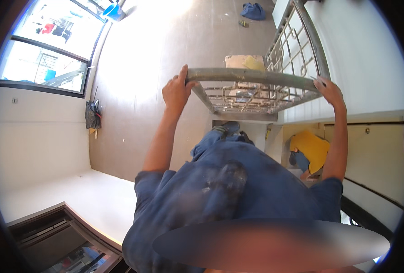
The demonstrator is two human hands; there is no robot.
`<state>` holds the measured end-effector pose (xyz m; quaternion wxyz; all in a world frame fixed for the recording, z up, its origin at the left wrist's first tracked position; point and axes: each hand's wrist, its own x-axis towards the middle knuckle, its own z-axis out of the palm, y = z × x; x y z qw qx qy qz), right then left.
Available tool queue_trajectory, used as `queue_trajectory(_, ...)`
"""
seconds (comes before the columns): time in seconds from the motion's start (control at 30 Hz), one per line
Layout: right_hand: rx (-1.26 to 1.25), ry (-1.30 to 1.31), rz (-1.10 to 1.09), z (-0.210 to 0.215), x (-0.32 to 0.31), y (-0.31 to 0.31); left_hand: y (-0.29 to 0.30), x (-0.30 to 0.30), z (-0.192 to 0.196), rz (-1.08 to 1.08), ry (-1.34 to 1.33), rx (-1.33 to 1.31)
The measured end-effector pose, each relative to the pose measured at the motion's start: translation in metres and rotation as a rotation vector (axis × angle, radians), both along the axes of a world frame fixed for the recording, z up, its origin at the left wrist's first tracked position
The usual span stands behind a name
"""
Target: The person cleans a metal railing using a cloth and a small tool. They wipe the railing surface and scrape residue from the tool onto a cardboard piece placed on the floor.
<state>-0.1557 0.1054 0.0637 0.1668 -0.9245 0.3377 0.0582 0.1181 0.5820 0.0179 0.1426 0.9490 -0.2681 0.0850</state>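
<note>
A worn grey-green metal railing (252, 75) with a pattern of bent bars stands before me, its top rail crossing from left to right. My left hand (177, 93) grips the left end of that rail, thumb on the near side and a finger pointing up along the corner. Toward the right corner, my right hand (331, 93) is closed over the rail where a second railing section (295, 41) meets it and runs away from me. Both arms are stretched forward. Some of my fingers are hidden behind the rail.
Beyond the railing lie a cardboard piece (238, 62) and a blue bag (253, 11) on the brown floor. A dark bag (92, 114) rests by the left wall under windows. Below on the right, a person in a yellow shirt (310, 148) bends over. A blue bucket (113, 12) stands far left.
</note>
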Motion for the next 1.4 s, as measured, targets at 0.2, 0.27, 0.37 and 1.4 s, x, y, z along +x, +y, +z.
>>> queue_trajectory(0.2, 0.062, -0.057, -0.046, 0.004, -0.003, -0.005, 0.013, 0.025, -0.009, -0.230, -0.023, -0.121)
queue_trajectory(0.27, 0.266, -0.077, -0.163, 0.009, -0.005, 0.000, 0.017, 0.027, -0.007, -0.245, 0.032, -0.075)
queue_trajectory(0.37, 0.090, -0.063, 0.002, 0.016, -0.007, 0.011, 0.018, 0.028, -0.002, -0.255, -0.005, -0.039)
queue_trajectory(1.4, 0.995, -0.817, -0.562, 0.011, 0.113, 0.235, -0.067, 0.142, 0.054, -0.852, 0.842, 0.338)
